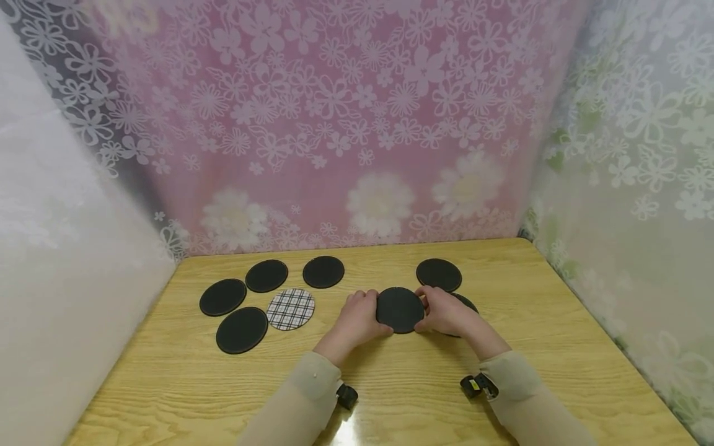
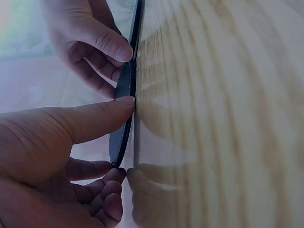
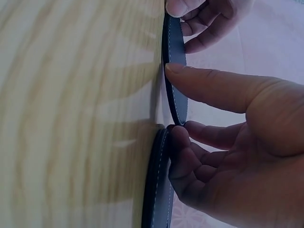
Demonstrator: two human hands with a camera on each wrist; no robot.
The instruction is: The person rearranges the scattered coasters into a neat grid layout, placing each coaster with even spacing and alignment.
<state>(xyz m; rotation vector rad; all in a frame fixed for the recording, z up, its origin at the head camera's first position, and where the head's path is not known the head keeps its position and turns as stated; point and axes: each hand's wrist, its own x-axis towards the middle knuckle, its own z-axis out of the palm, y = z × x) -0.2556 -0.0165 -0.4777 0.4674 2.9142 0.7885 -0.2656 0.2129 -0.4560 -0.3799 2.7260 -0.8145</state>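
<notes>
Left hand (image 1: 357, 317) and right hand (image 1: 444, 311) grasp one round, black, stitched-edge disc (image 1: 400, 310) between them.
Around the grip on the wood-grain table (image 1: 401, 384): leftward, four plain black discs (image 1: 242, 330) and one round white-and-black plaid disc (image 1: 290, 309); rightward, two more black discs (image 1: 439, 274), one partly behind the right hand.

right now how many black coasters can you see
7: four coasters at the left, one coaster held between the left hand and right hand, one at the back right, and one partly covered by the right hand. Others could be hidden beneath.
</notes>
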